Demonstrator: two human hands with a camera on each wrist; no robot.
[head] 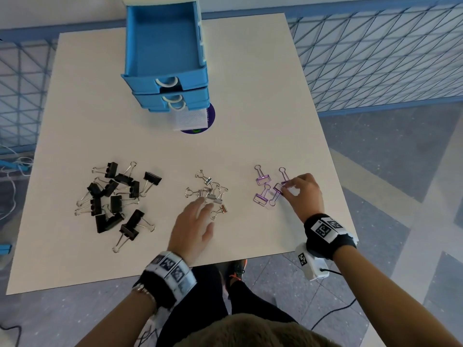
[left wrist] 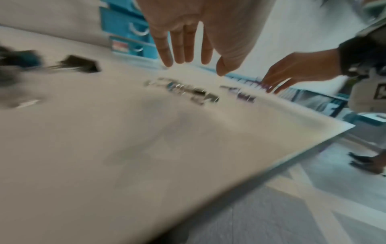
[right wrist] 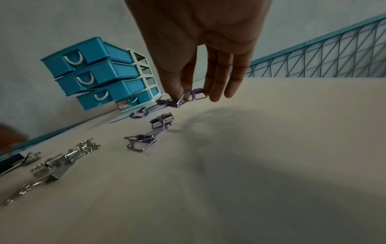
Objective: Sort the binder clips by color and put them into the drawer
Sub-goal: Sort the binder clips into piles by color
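Three heaps lie sorted on the table point(head: 250, 96): black clips point(head: 117, 196) at the left, silver clips point(head: 210, 192) in the middle, purple clips point(head: 265, 187) at the right, with the top drawer point(head: 162, 41) pulled out and holding none, so sorting looks finished and loading is the step in hand. The right hand point(head: 302, 194) pinches a purple clip between thumb and fingertips, while the left hand point(head: 194, 227) hovers over the silver heap with fingers straight and loosely spread, holding nothing. Next, in judgement, the purple clips must be gathered and carried to a drawer, each colour kept apart
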